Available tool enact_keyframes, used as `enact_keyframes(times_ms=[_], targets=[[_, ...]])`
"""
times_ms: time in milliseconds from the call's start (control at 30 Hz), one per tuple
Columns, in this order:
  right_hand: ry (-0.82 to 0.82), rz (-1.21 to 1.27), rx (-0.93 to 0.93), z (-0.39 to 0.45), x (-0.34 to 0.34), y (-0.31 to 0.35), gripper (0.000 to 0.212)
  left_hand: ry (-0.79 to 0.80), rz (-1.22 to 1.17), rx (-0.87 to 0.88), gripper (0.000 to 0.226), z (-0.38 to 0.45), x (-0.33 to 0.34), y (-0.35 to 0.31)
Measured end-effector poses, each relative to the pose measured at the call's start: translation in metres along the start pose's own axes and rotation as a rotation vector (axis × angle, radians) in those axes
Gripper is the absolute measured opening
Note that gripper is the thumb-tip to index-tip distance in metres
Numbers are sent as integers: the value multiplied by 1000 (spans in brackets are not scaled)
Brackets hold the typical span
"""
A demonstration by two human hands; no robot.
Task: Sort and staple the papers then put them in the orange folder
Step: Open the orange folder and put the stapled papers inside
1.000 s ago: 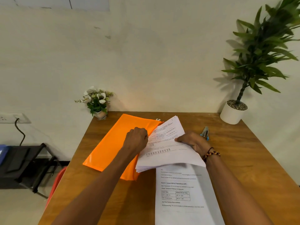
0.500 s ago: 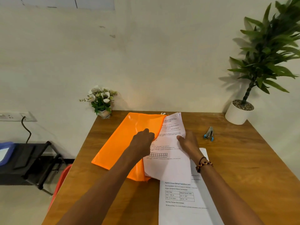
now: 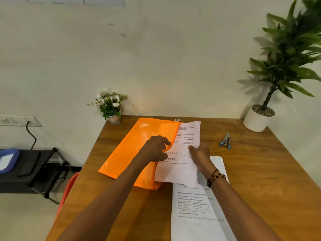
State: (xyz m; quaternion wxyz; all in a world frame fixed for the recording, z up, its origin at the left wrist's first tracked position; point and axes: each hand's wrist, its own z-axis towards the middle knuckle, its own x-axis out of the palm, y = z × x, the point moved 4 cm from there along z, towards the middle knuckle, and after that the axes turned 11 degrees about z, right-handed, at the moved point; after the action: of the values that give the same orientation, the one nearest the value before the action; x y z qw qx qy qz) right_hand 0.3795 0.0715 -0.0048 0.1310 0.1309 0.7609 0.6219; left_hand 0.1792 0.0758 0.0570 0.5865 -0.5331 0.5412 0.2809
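While left hand pinched orange folder flap open | right hand gripped paper stack — left edge hidden inside folder | stapler lay apart — text blurred.

Table — folder, stapler

Two bare forearms reach forward from the bottom of the view, converging toward the middle of the scene. The left hand is turned palm down with its knuckles raised, the thumb and curled fingers pinching the edge of a glossy orange plastic folder. The right hand sits just beside it, fingers pointing away from the body, thumb on top of a white stack of printed paper sheets and gripping its right edge. A band of brown and black beads circles the right wrist.
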Motion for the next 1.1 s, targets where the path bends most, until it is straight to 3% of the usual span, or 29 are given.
enact_keyframes(times_ms=[133, 333, 500, 633, 733, 900, 1100], targets=[[-41, 176, 124, -1, 0, -8, 27, -16, -152, -10, 54, -1, -5, 4], [-55, 44, 49, -12, 13, -8, 26, -73, -334, -33, 46, -3, -1, 10], [-14, 179, 94, -17, 19, -6, 29, 12, -605, 17, 41, -4, -6, 30], [20, 213, 150, -17, 17, -11, 28, -163, -512, -82, 29, -3, -10, 84], [34, 223, 190, -16, 13, -7, 26, -216, -388, -130, 35, -8, 1, 127], [122, 313, 309, -8, 7, -6, 23, -186, -686, -269, 50, -20, 16, 155], [127, 405, 330, -11, 20, -7, 24, -216, -781, -228, 56, -23, 23, 163]])
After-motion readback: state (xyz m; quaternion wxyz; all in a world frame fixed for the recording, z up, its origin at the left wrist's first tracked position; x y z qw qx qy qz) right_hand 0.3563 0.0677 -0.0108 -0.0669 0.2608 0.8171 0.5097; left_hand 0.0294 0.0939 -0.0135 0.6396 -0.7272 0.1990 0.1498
